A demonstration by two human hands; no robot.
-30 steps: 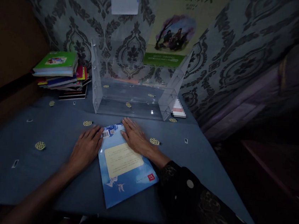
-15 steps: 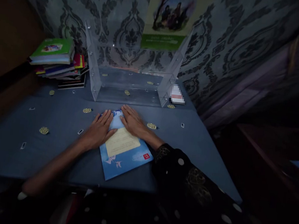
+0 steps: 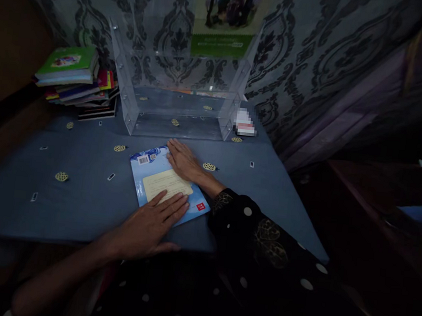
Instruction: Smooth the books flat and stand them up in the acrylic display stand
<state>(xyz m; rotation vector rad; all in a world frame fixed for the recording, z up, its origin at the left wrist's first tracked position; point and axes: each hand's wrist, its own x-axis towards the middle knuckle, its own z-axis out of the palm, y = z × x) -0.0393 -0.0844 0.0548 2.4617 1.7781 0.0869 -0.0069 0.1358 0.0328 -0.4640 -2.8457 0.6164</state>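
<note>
Patterned wall (image 3: 179, 34) is filling the back. Blue-clothed table (image 3: 89, 205) is spreading below it, right edge slanting away toward the curtain (image 3: 346, 112), near edge running across the lower frame. Transparent rack (image 3: 199, 128) is standing upright toward the back, barring the way straight back. Green-banded poster (image 3: 217, 43) is showing above the rack's right half, top cut off. Uneven stack of books (image 3: 77, 83), green one topmost, is sitting back left, near the rack. Blue book (image 3: 156, 177) is lying flat and askew in front of the rack, cloth stretching wide to its left, a narrower stretch to its right. Hands are staying apart, neither gripping: left hand (image 3: 155, 222) is resting palm down over the book's lower part, its wrist crossing the table's near edge; right hand (image 3: 184, 161) is lying flat along the upper right edge. Pixelated white item (image 3: 245, 122) is sitting beside the rack's right foot.
</note>
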